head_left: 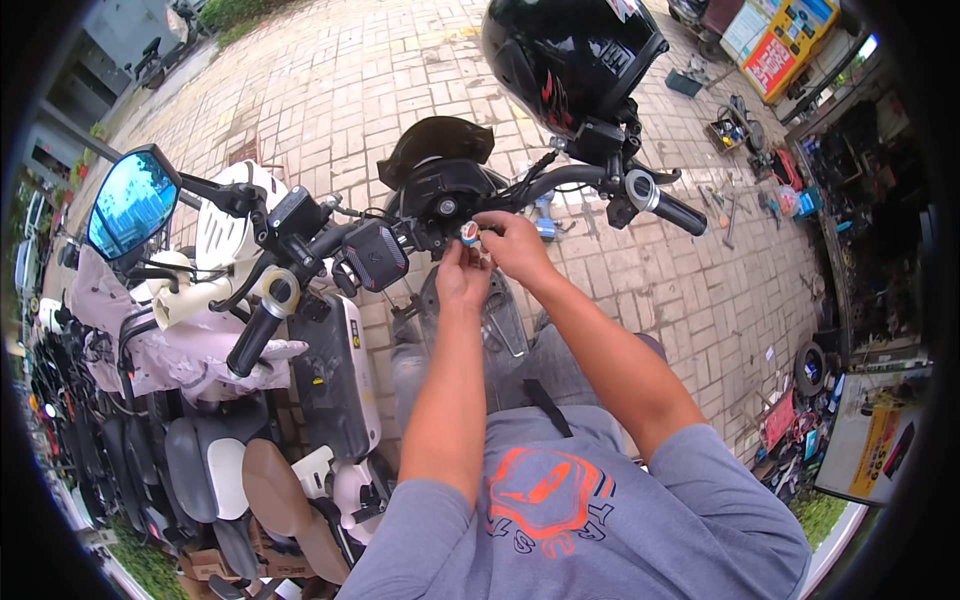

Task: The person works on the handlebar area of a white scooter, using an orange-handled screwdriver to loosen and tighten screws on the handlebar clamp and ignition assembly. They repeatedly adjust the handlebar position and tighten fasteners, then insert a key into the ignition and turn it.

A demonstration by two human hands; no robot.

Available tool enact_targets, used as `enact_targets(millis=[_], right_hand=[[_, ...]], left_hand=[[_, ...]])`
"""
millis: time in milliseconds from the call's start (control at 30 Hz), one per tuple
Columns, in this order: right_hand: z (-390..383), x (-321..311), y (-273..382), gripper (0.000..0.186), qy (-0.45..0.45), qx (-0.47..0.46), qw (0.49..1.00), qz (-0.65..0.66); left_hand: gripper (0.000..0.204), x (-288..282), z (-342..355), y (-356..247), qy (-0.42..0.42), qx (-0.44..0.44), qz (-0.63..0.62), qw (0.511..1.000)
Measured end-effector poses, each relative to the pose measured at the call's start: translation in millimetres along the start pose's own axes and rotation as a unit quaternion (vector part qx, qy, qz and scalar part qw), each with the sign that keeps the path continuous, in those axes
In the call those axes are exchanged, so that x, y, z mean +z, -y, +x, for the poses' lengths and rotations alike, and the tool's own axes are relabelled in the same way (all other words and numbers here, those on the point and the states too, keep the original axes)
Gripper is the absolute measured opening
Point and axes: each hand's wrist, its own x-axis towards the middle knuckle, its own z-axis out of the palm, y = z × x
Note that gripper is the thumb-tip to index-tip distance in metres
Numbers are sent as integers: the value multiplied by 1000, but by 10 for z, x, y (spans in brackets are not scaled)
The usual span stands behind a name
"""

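My left hand (465,280) and my right hand (517,250) meet just below the round key lock (447,208) at the middle of an electric scooter's front. Between their fingertips is a small round thing (470,232) with red, white and blue on it; it looks like a little roll, but its kind is too small to tell. The left fingers hold it from below, and the right fingers pinch at its right side. The scooter's handlebar (565,178) spreads to both sides beyond my hands. A black box-shaped holder (372,255) sits left of them.
A black helmet (570,65) rests over the right handlebar. The left mirror (135,207) sticks out. Parked scooters (205,465) crowd the left. On the paving lies a blue power tool (545,218); scattered hand tools (728,215) and a tyre (810,367) are farther right.
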Motion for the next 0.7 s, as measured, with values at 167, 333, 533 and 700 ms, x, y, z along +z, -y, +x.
enact_targets(millis=[167,333,533,700], right_hand=[[174,29,46,38,19,-74,991,-109],[154,-34,320,58,155,56,986,35],[226,-69,243,56,116,20,993,3],[238,36,184,43,30,-8,993,-116]], left_hand=[[19,126,-60,-32,19,-38,-16,999],[18,250,-170,-35,44,6,37,998],[8,-16,-43,38,27,5,36,999],[8,-15,-124,63,-13,14,48,999]])
